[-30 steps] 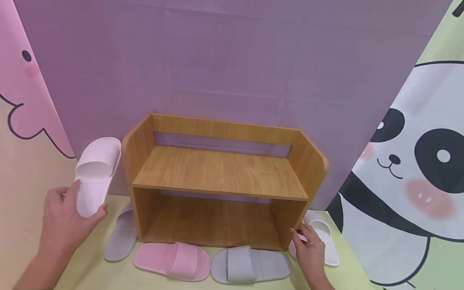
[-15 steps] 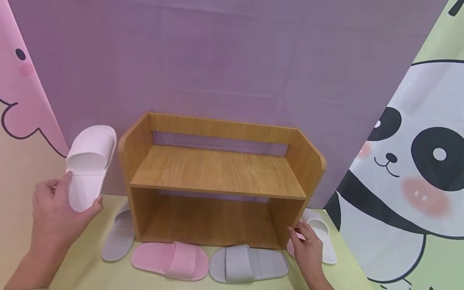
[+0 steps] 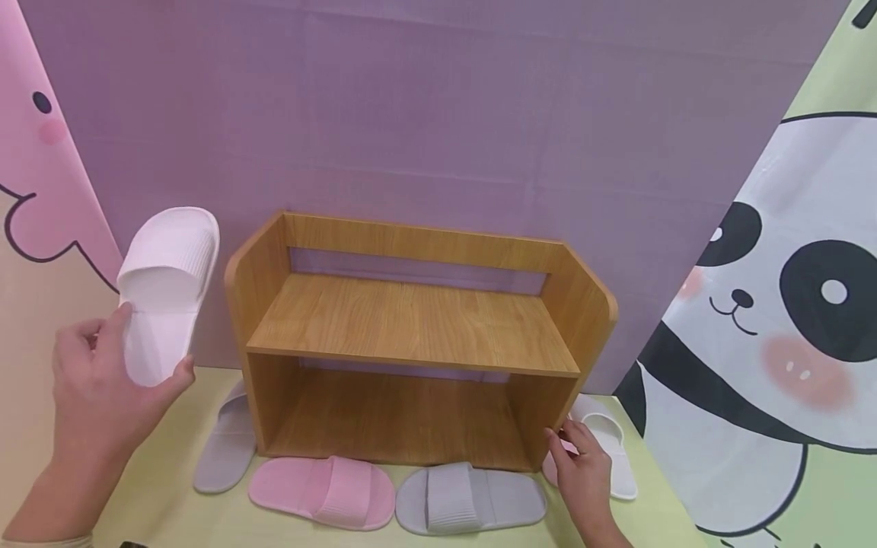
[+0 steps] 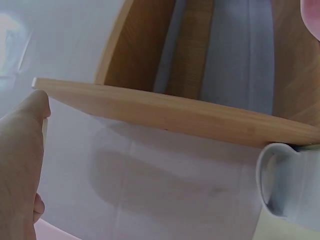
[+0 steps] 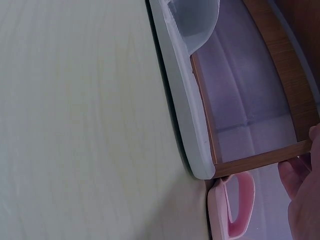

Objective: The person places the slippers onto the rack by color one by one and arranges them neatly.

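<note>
My left hand (image 3: 103,384) pinches a white slipper (image 3: 161,346) by its heel end, with the ribbed strap uppermost. The slipper is raised in the air, left of a small two-tier wooden shelf (image 3: 411,323). In the left wrist view, my left hand (image 4: 22,165) overlaps the end of the shelf's side panel (image 4: 165,117). Low on the shelf's right side, my right hand (image 3: 582,464) grips the front edge of the side panel between thumb and fingers. The right wrist view shows fingertips on both sides of that panel (image 5: 265,158).
Along the shelf's front lie a pink slipper (image 3: 288,487) and a grey slipper (image 3: 510,498). Another grey slipper (image 3: 222,457) leans at the left side. A white slipper (image 3: 622,472) lies right of the shelf, near a partly hidden pink slipper (image 5: 220,215). A purple backdrop (image 3: 425,114) stands behind.
My left hand has lifted the white slipper higher and moved slightly left, away from the shelf. My right hand keeps its grip on the side panel, and the other slippers stay put.
</note>
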Tool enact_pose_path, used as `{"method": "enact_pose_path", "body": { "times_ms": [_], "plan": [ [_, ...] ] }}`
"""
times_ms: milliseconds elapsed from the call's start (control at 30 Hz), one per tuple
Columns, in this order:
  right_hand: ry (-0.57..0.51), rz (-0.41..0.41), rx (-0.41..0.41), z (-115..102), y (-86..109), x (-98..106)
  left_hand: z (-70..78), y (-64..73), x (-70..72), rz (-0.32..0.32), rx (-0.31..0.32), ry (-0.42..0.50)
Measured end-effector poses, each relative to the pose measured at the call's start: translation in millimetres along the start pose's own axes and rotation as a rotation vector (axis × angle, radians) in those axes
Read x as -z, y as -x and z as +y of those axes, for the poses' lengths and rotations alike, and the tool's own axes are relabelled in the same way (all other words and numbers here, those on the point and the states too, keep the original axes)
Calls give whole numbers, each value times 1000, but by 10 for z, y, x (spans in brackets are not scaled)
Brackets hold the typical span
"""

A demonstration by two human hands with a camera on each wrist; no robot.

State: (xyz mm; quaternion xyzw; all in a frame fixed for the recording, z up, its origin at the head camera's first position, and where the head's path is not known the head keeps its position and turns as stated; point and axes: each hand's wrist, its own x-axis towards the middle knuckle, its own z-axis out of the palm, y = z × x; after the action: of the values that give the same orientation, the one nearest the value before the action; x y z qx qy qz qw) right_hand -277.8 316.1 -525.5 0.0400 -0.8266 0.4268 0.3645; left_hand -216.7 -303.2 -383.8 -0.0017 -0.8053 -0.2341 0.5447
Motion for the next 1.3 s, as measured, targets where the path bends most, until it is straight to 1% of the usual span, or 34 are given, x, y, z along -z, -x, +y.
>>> {"method": "enact_pose_path", "body": {
  "times_ms": [133, 433, 667, 1000, 1100, 1300],
  "plan": [
    [7, -12, -14, -30, -3, 9, 63, -39, 16, 12, 1, 13],
    [-10, -20, -5, -63, 9, 1, 199, -99, 108, 14, 52, 27],
    [14, -27, -34, -64, -4, 12, 308, -154, 100, 42, 17, 67],
    [21, -27, -46, -67, 6, 23, 448, -163, 64, 15, 16, 113],
    [19, -28, -53, -67, 5, 24, 504, -171, 45, 7, 4, 110],
    [4, -25, -51, -52, -3, 18, 597, -194, -17, 3, -44, 128]
  ]
}}
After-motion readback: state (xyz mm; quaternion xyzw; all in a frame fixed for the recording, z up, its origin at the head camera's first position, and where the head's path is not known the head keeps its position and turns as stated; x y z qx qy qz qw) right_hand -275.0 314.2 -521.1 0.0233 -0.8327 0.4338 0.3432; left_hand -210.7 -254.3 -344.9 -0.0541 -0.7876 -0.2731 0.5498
